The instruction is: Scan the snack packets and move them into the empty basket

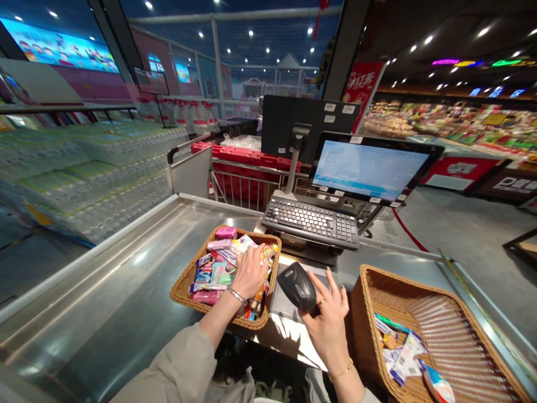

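My left hand (250, 272) reaches into the left wicker basket (180, 288), its fingers closed around a small bottle (269, 252) with a yellow cap. Under and around that hand lie packaged snacks, among them a blue packet (203, 275) and a pink container (226, 233). In my right hand (329, 319) is a black barcode scanner (297, 286), gripped near the thumb with the other fingers stretched out. The scanner hangs just right of the left basket, and its grip is partly hidden.
The right wicker basket (440, 302) holds several small packets (405, 355). Behind the metal counter (138, 280) stand a keyboard (310, 221) and a lit monitor (369, 168). A shopping cart (243, 176) is beyond, with stacked water bottles (92, 173) at left.
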{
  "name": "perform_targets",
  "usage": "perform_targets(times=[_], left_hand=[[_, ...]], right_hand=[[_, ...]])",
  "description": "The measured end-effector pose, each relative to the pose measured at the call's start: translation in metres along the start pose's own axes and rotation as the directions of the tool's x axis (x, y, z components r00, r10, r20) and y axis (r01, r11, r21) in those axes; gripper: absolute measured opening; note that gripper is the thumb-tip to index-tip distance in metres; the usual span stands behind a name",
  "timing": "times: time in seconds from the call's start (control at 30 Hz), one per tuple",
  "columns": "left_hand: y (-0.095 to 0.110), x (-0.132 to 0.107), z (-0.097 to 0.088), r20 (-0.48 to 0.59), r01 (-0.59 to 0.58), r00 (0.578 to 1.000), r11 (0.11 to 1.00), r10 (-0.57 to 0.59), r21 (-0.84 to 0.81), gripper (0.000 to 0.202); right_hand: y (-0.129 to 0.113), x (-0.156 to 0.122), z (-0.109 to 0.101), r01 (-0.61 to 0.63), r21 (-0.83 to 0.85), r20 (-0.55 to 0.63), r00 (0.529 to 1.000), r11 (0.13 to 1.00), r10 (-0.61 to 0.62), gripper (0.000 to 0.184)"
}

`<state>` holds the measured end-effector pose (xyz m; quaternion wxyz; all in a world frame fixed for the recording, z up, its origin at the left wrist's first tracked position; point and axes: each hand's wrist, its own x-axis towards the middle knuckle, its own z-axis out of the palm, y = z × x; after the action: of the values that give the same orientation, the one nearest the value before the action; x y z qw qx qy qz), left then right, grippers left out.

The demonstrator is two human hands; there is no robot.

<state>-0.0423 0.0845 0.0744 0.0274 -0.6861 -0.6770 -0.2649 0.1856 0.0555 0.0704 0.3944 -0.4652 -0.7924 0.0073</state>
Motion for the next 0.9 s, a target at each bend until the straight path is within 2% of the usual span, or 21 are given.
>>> perform_targets(times=[0.2, 0.43, 0.53, 0.7, 0.8, 0.9], left_hand=[[0.007, 0.003, -0.001, 0.114, 0.074, 0.993, 0.961, -0.045, -0.267, 0.045], [0.019, 0.016, -0.003, 0.13, 0.048, 0.991, 0.861, 0.021, -0.507, 0.038], [0.027, 0.024, -0.003, 0.138, 0.095, 0.99, 0.841, -0.024, -0.532, 0.031], [0.044, 0.036, -0.002, 0.211, 0.182, 0.974, 0.827, -0.079, -0.532, 0.028], [0.056, 0.04, 0.002, 0.212, 0.155, 0.975, 0.876, -0.063, -0.457, 0.025], [0.067, 0.041, 0.008, 0.124, 0.102, 0.99, 0.929, -0.061, -0.357, 0.021]], right_hand=[[0.003, -0.001, -0.003, -0.003, 0.011, -0.022, 1.0, 1.0, 0.003, 0.032], [0.007, -0.003, -0.009, -0.037, 0.01, -0.066, 0.997, 0.999, 0.037, 0.032], [0.009, -0.002, -0.013, -0.059, 0.003, -0.092, 0.994, 0.998, 0.059, 0.031], [0.014, -0.001, -0.022, -0.1, -0.011, -0.118, 0.988, 0.995, 0.098, 0.033], [0.017, -0.001, -0.026, -0.1, -0.023, -0.148, 0.984, 0.995, 0.096, 0.035], [0.019, -0.001, -0.03, -0.108, -0.04, -0.155, 0.983, 0.993, 0.101, 0.035]])
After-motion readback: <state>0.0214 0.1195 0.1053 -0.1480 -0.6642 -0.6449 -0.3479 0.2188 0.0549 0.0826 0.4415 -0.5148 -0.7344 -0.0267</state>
